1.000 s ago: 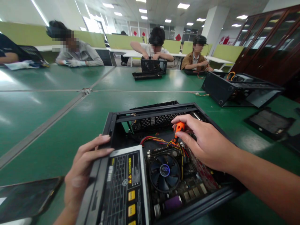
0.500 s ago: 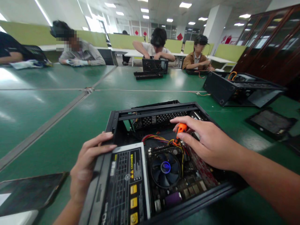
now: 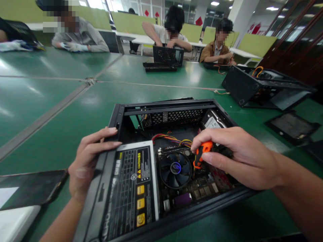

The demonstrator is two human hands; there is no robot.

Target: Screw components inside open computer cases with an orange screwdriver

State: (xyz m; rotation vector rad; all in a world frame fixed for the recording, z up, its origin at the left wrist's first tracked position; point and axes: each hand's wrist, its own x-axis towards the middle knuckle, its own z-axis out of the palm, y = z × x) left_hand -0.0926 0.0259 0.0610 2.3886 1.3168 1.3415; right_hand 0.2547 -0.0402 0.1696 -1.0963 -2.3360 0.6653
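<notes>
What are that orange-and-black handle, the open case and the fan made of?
Handle: probably moulded plastic, perhaps rubbery in its black parts; orange and black shaped patches.
Case: likely painted sheet metal, dark satin; thin rails, punched holes.
Fan: apparently dark plastic; thin curved blades, faint sheen.

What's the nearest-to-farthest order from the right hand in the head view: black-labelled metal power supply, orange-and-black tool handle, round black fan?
1. Tool handle, in the right hand.
2. Fan, left of handle.
3. Power supply, left of fan.
</notes>
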